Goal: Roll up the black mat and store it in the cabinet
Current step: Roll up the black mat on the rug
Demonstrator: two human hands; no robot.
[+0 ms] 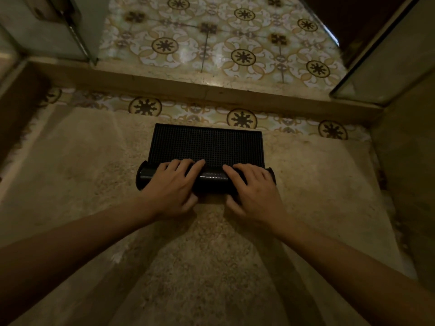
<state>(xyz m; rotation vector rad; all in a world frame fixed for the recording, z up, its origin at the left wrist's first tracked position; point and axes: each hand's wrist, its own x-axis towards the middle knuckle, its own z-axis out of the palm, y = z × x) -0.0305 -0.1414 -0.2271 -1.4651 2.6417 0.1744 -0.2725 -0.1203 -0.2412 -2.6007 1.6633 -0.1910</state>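
Note:
The black mat (pixel 208 143) lies on a beige shaggy rug, its far part flat with a fine grid texture. Its near part is wound into a thick roll (pixel 213 178) that runs left to right. My left hand (pixel 170 187) rests on the left half of the roll, fingers curled over the top and thumb at the near side. My right hand (pixel 253 188) grips the right half the same way. Both ends of the roll stick out past my hands.
The beige rug (pixel 94 172) covers the floor around me. Beyond the mat a wooden threshold (pixel 188 85) crosses the view, with patterned tiles (pixel 223 43) behind it. An open door leaf (pixel 58 27) stands at the far left and a door frame (pixel 386 55) at the right.

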